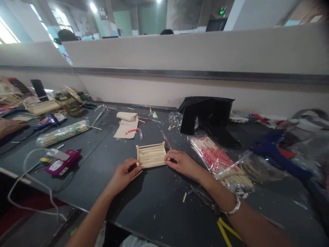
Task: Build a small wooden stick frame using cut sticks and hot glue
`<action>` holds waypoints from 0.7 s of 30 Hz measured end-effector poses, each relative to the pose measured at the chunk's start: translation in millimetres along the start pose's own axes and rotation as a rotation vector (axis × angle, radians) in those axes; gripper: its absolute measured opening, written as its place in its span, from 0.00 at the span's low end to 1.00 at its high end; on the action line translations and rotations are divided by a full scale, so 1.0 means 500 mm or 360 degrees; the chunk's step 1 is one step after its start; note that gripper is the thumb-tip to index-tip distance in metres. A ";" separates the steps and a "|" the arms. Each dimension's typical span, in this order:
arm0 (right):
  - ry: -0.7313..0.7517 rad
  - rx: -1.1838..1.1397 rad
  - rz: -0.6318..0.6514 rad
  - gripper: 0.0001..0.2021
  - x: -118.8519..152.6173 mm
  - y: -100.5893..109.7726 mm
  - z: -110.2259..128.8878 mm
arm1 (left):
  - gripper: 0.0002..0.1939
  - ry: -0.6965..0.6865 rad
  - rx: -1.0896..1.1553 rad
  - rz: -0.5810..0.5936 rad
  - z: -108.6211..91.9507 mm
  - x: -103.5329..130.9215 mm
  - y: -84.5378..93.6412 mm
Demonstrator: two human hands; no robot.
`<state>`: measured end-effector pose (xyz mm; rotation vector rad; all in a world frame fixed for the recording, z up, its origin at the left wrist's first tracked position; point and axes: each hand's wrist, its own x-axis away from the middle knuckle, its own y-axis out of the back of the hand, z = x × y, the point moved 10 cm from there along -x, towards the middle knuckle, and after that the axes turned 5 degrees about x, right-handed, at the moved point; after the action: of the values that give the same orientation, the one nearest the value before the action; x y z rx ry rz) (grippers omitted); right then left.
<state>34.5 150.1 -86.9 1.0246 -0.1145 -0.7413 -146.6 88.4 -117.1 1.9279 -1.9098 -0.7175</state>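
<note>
Between my hands, on the dark table, sits a small rectangular frame of wooden sticks [151,156] with short posts at its corners. My left hand [125,173] pinches its near left corner. The near right corner is gripped by my right hand [181,163], whose thumb and fingers close round the post there. Just behind the frame lies a thin clear glue stick with red in it [166,140]. To the right of my right hand is a plastic pack of wooden sticks [218,156] with red marking.
A blue glue gun [280,154] stands at the right. Behind are a black bent object [208,115] and a partly rolled brown paper [125,128]. At left lie a wrapped stick bundle [65,133], a purple power strip [64,163] with cables, and another person's hand [11,127].
</note>
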 end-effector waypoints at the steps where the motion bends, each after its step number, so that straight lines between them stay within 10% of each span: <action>1: 0.0000 0.0025 -0.0005 0.06 0.000 -0.001 -0.001 | 0.12 0.0000 0.0005 -0.0004 -0.002 -0.001 0.000; 11: -0.0001 0.0171 -0.0074 0.06 -0.007 0.007 0.006 | 0.14 0.0140 0.0021 0.0003 -0.001 -0.016 -0.007; 21: -0.0608 0.0078 -0.0492 0.08 0.079 0.183 -0.039 | 0.14 0.0157 -0.0329 0.0084 -0.021 0.039 0.010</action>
<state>118.6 168.2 -33.3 0.9474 -0.3095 -1.2183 -145.4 67.7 -108.2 1.7479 -1.7469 -0.7579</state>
